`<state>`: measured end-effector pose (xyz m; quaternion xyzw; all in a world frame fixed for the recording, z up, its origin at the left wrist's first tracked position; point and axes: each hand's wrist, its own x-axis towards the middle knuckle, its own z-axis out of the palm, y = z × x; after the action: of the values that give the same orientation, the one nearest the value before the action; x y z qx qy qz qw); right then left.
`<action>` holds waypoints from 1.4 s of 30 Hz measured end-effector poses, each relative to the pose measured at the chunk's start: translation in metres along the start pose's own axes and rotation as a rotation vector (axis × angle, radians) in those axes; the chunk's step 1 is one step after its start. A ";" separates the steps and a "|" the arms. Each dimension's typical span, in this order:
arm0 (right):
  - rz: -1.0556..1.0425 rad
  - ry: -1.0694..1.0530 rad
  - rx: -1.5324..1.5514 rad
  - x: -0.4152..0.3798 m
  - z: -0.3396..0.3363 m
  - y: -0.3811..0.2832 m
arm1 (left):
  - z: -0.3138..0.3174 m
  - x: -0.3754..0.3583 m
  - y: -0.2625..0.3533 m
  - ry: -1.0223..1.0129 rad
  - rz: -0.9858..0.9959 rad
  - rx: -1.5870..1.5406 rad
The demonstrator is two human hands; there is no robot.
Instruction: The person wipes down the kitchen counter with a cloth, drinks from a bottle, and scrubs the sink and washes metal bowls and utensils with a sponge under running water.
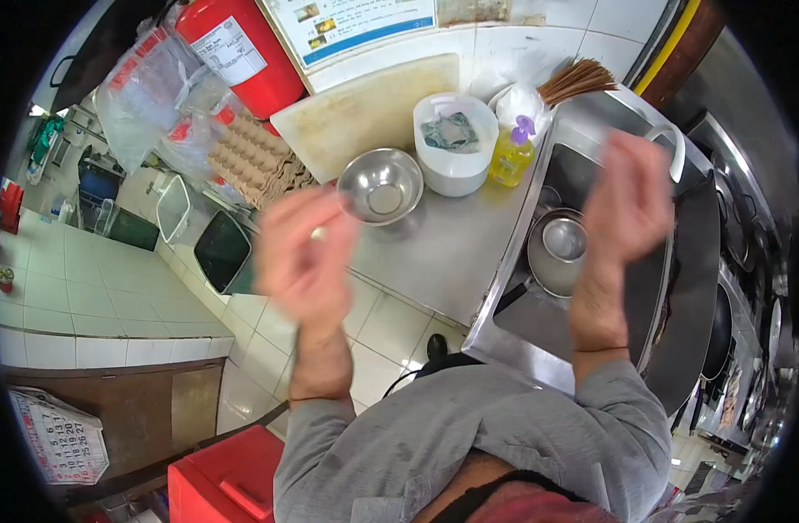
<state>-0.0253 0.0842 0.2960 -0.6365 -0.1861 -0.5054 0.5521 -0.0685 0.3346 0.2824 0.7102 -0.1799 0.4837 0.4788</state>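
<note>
Both hands are raised and blurred by motion. My left hand [305,253] is in the air near a steel bowl [384,186] on the steel counter [443,253]; its fingers look curled, and a small pale spot shows among them. Over the sink [504,336] is my right hand [628,196], its fingers smeared. Below it in the sink lie a pan [552,272] with a dark handle and a small metal bowl [564,240]. A white tub [456,166] with a greenish cloth and a yellow soap bottle [511,159] with a purple pump stand behind the counter's middle.
A cutting board [364,113] leans on the wall beside egg trays [255,161] and a red fire extinguisher [242,57]. A stick brush [581,82] lies behind the sink, near the white faucet [676,152]. A red box [229,475] is at lower left.
</note>
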 end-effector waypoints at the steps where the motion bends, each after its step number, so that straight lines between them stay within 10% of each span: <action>1: -0.207 0.064 -0.069 0.012 -0.017 -0.022 | -0.018 0.013 0.017 0.063 0.143 0.021; 3: -0.639 -0.221 0.064 0.052 -0.056 -0.059 | -0.042 0.041 0.039 0.188 0.488 -0.189; 6: -0.942 -0.607 0.050 0.072 -0.096 -0.115 | -0.043 0.067 0.085 0.372 0.494 -0.394; 9: -0.708 -0.337 -0.351 0.060 -0.104 -0.146 | -0.073 0.081 0.095 -0.275 0.610 -0.445; 10: -0.803 -0.633 -0.182 0.083 -0.117 -0.145 | -0.072 0.083 0.099 -0.343 0.611 -0.440; 13: -0.878 -0.954 0.027 0.099 -0.142 -0.147 | -0.061 0.086 0.108 -0.325 0.647 -0.410; 24: -0.879 -0.803 -0.030 0.079 -0.168 -0.162 | -0.046 0.089 0.139 -0.364 0.744 -0.364; 30: -0.696 -0.458 0.029 0.066 -0.159 -0.148 | -0.014 0.081 0.166 -0.889 0.375 -0.645; 33: -0.236 -0.164 0.104 0.050 -0.117 -0.110 | -0.004 0.053 0.136 -0.364 0.536 -0.498; 37: 0.180 -0.624 0.046 0.028 -0.004 0.026 | 0.030 -0.002 0.082 -0.054 0.098 -0.259; 42: 0.091 -1.225 -0.349 -0.026 0.100 0.193 | 0.053 -0.110 -0.014 -0.560 -0.504 -0.093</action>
<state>0.1609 0.1198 0.1868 -0.8978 -0.3559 -0.0486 0.2548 -0.0825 0.2734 0.1772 0.8145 -0.1452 0.1291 0.5466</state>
